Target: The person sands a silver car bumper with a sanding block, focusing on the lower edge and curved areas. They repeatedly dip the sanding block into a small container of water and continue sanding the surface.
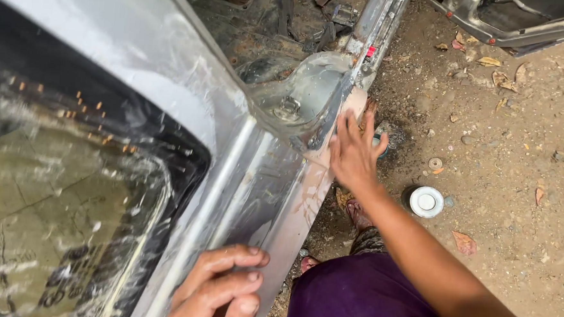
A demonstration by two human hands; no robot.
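A grey car body panel (255, 176) runs down the middle, with a cracked windscreen (61, 198) at the left. My left hand (220, 290) rests curled on the panel's lower edge, fingers bent, holding nothing separate. My right hand (353, 149) is stretched out with fingers apart, pressed flat against the pinkish sanded edge of the panel (313, 186) just below a round strut mount with a bolt (289, 107). My leg in purple cloth (352, 297) is at the bottom.
Bare dirt ground (500, 163) with dry leaves and stones lies to the right. A round white lid (426, 201) sits on a dark can beside my right forearm. Another car part (514, 23) lies at the top right. The stripped engine bay (270, 23) is above.
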